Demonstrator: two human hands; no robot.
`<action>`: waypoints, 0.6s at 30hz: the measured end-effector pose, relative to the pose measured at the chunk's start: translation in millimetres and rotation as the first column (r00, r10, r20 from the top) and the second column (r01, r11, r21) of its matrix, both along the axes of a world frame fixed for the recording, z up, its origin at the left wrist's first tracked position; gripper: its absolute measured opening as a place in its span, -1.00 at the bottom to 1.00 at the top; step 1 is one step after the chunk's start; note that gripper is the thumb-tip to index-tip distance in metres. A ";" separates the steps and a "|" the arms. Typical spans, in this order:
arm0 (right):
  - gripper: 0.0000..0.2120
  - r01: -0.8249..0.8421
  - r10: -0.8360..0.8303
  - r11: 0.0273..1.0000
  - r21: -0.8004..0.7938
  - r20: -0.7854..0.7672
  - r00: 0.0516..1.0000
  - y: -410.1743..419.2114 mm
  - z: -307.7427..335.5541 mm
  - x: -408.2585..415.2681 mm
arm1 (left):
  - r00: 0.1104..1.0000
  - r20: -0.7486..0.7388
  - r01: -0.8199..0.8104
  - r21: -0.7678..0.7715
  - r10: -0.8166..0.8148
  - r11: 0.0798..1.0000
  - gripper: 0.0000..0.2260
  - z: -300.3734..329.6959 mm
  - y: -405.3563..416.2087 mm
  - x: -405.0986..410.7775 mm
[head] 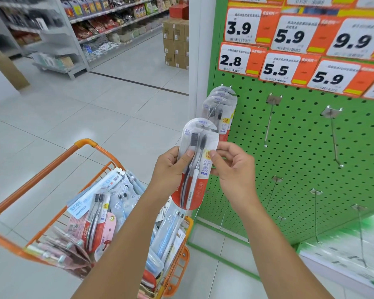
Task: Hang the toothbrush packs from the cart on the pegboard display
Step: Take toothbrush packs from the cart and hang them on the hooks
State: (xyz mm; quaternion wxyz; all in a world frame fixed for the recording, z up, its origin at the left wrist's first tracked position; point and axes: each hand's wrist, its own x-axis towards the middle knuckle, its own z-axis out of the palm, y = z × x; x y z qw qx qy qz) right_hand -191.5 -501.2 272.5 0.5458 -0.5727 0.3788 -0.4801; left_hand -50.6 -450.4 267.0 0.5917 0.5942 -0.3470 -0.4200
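Two hands grip one toothbrush pack (197, 162) upright, left hand (171, 169) and right hand (233, 167) pinching its sides, just below packs already hung (221, 111) on the green pegboard (300, 137), possibly touching them, orange cart (91, 212) of packs beneath.

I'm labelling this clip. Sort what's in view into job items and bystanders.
Job items: toothbrush pack held in left hand and right hand; hung packs; orange cart of packs; green pegboard; bare hooks.

Bystanders: price tags; cardboard boxes; snack shelves.
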 end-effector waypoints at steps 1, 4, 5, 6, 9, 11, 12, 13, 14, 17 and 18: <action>-0.86 0.013 -0.013 1.000 0.003 0.001 1.000 -0.8 -0.4 -0.3 | 1.000 0.008 0.002 -0.006 -0.001 1.000 -0.75 -0.5 -1.5 -0.1; -0.88 0.034 -0.033 0.999 0.024 -0.025 0.999 -4.4 -4.1 0.5 | 1.000 0.017 -0.005 0.006 0.005 1.000 -0.74 -2.0 -5.4 -0.9; -0.88 0.036 -0.035 0.999 0.030 -0.039 0.999 -7.1 -6.0 1.4 | 1.000 0.018 -0.011 0.016 0.011 1.000 -0.73 -3.8 -7.2 -0.7; -0.88 0.039 -0.038 0.999 0.032 -0.052 0.998 -11.4 -8.5 2.8 | 0.999 0.024 -0.022 0.029 0.022 0.999 -0.74 -5.2 -9.5 -0.9; -0.87 0.109 -0.109 0.994 -0.005 -0.097 0.989 -30.1 -12.8 9.7 | 0.986 0.123 -0.120 0.071 0.110 0.990 -0.80 -13.2 -20.3 1.5; -0.85 0.199 -0.203 0.979 -0.045 -0.125 0.971 -44.9 -11.1 16.6 | 0.964 0.198 -0.196 0.083 0.176 0.977 -0.79 -16.0 -25.6 4.4; -0.85 0.242 -0.248 0.968 -0.064 -0.132 0.960 -52.5 -9.5 20.3 | 0.958 0.215 -0.212 0.088 0.190 0.973 -0.78 -16.0 -26.5 5.4; -0.88 0.283 -0.291 0.956 -0.079 -0.139 0.946 -60.4 -7.9 24.0 | 0.957 0.217 -0.215 0.094 0.191 0.972 -0.76 -17.9 -26.9 7.2; -0.92 0.321 -0.332 0.943 -0.091 -0.146 0.932 -68.5 -6.9 27.7 | 0.958 0.217 -0.211 0.099 0.186 0.972 -0.76 -19.9 -26.3 8.8; -0.94 0.404 -0.419 0.908 -0.112 -0.182 0.890 -86.5 -8.3 36.1 | 0.963 0.206 -0.200 0.125 0.171 0.972 -0.79 -25.5 -20.0 12.4; -0.92 0.418 -0.431 0.902 -0.107 -0.186 0.883 -89.4 -9.2 37.4 | 0.965 0.195 -0.204 0.135 0.176 0.970 -0.81 -27.9 -18.3 14.0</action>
